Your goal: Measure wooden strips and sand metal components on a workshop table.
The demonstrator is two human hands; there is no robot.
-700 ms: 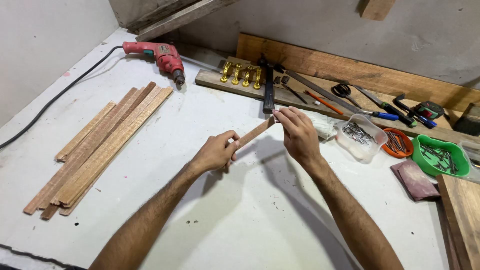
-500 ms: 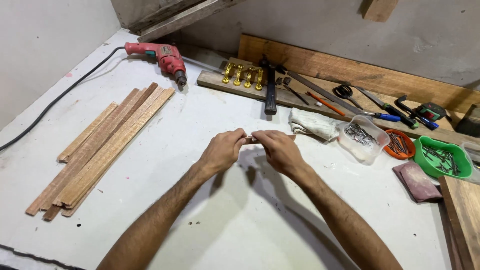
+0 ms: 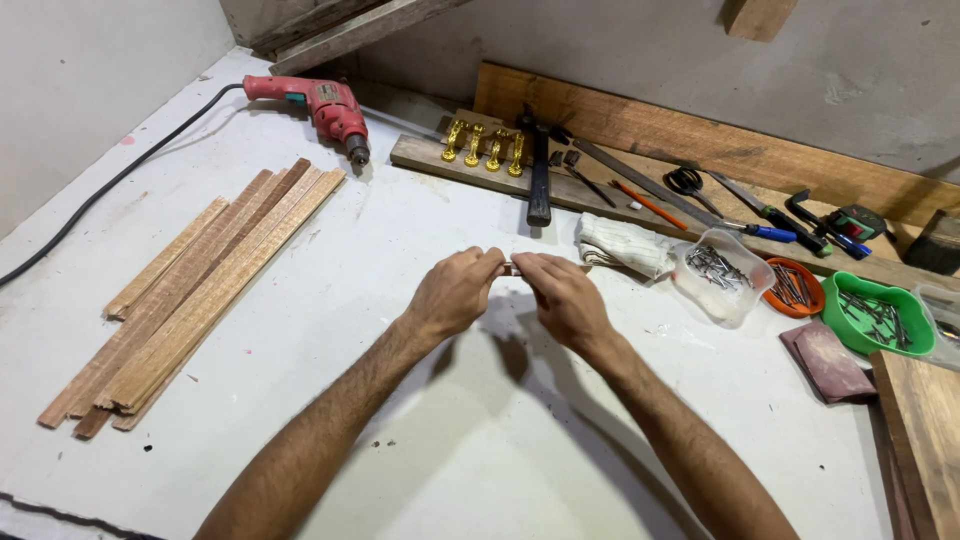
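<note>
My left hand (image 3: 455, 292) and my right hand (image 3: 563, 298) meet above the white table (image 3: 330, 300), fingertips together. Both grip a short, thin wooden stick (image 3: 510, 268); only a small piece of it shows between the fingers, the rest is hidden by the hands. A bundle of long wooden strips (image 3: 190, 290) lies on the table to the left of my left forearm.
A red electric drill (image 3: 318, 105) with its cord lies at the back left. A plank with gold handles (image 3: 483, 147), a hammer (image 3: 538, 180), files, scissors and screwdrivers sits behind. A white cloth (image 3: 620, 245), clear, orange and green nail containers (image 3: 875, 318) stand right.
The stick was held up slanted with the hands apart; now both hands have come together low over the table and cover most of it.
</note>
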